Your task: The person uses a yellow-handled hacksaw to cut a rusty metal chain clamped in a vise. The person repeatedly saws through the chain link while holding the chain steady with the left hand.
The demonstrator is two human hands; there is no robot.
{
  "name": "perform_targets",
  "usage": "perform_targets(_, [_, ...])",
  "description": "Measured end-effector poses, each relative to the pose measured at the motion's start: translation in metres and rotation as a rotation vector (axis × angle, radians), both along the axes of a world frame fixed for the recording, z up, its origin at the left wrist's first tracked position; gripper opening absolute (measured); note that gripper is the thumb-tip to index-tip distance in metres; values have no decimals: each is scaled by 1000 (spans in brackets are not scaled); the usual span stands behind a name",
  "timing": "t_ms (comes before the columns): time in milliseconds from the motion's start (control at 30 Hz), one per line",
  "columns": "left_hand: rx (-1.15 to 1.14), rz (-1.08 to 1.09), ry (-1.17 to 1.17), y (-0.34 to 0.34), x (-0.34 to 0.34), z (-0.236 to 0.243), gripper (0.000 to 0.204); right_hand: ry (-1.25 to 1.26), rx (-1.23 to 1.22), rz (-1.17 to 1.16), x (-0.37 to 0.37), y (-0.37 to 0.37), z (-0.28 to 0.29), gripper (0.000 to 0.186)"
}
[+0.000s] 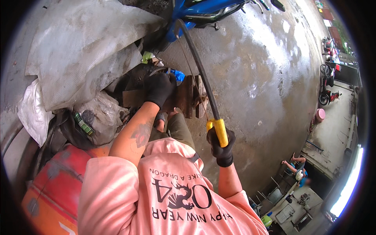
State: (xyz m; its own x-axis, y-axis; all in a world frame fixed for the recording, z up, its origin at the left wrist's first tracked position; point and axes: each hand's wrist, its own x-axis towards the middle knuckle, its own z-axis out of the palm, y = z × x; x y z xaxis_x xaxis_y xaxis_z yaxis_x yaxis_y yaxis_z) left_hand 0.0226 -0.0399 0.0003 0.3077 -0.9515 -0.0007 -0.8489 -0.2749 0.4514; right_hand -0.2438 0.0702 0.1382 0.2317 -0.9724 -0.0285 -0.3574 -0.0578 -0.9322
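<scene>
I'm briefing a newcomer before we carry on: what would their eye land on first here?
First, the yellow-handled saw in the gloved right hand, arching up near the centre. Next, the pink shirt filling the bottom middle, then the blue motorbike at the top edge, by the saw's far end.

From here, the floor point(262, 90) right of the saw point(204, 78) offers room; a plastic sheet point(86, 47) and bag point(102, 111) crowd in beside the left hand point(159, 88)
</scene>
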Motion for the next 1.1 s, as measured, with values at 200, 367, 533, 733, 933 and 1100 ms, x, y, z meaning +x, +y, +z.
perform_targets(200, [46,-37,-31,1,-3,-3,46,-170,30,-125,11,19,-4,12])
perform_targets(367, [79,-23,-27,-1,-1,-2,42,165,-334,143,6,8,-19,15])
perform_targets(533, [97,-37,-42,1,-1,6,42,-255,38,-109,-1,25,-27,14])
perform_targets(733, [163,-46,-37,-2,-1,5,44,-161,71,-141,-17,43,9,11])
perform_targets(933, [157,-35,-34,-1,0,6,45,49,-59,-49,-36,79,0,11])
perform_targets(1100, [164,-37,4,-2,-1,12,45,-204,83,-173,-21,83,11,15])
